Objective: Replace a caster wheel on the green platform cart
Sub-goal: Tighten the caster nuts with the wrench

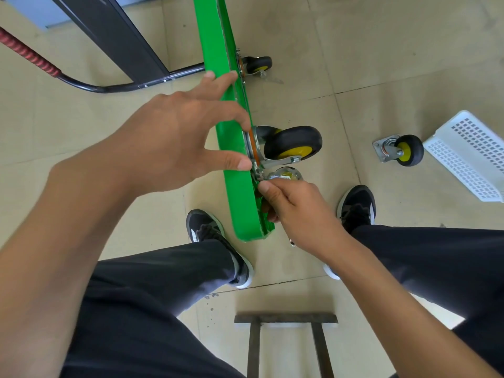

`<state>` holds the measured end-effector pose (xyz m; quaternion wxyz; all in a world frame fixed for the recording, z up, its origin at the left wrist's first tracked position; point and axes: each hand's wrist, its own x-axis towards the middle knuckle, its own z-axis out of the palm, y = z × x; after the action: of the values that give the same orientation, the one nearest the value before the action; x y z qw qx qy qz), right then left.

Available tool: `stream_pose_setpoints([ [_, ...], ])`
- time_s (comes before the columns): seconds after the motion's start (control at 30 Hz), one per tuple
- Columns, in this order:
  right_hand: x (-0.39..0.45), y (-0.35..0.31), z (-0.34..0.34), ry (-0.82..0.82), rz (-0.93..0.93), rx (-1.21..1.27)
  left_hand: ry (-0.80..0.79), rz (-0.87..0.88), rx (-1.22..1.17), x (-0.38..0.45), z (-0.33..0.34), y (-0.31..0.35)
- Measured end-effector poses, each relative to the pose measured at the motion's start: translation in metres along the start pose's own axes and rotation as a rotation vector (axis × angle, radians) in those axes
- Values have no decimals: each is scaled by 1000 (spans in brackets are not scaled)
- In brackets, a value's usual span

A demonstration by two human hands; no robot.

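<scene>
Steadying green cart deck (231,170), left hand (174,137) spread; right hand (291,205) pinching caster-plate fastener (257,176); keep plate flush.

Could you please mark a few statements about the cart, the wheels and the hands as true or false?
1. The green platform cart stands on its edge. True.
2. The loose caster lies inside the white basket. False: it lies on the floor beside it.
3. The left hand rests on the cart's deck. True.
4. The right hand hangs idle. False: it pinches something small at the mounted caster plate.
5. Only one caster is mounted. False: a far caster shows.
</scene>
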<state>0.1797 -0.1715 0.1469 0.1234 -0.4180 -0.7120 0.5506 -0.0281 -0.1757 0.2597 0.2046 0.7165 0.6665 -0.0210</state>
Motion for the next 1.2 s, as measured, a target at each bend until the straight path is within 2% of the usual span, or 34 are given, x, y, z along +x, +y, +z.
stream_pose_setpoints([
  [0.4,2,-11,11,91,52,-74,-19,-29,15,0,-2,3],
  [0.53,0,-23,6,131,73,-176,-15,-26,21,0,-2,4],
  [0.6,3,-36,-3,83,178,-104,-19,-25,28,1,-1,4],
  [0.7,11,-51,-22,-89,369,96,-25,-28,28,1,-1,3],
  [0.77,15,-54,-30,-178,393,163,-21,-24,29,0,0,2],
  [0.9,8,-42,-41,-218,356,204,-18,-13,25,1,0,3],
  [1.03,-3,-18,-41,-125,242,219,-6,-3,13,0,0,1],
  [1.2,-6,8,-20,-10,57,-27,0,-8,1,1,1,1],
])
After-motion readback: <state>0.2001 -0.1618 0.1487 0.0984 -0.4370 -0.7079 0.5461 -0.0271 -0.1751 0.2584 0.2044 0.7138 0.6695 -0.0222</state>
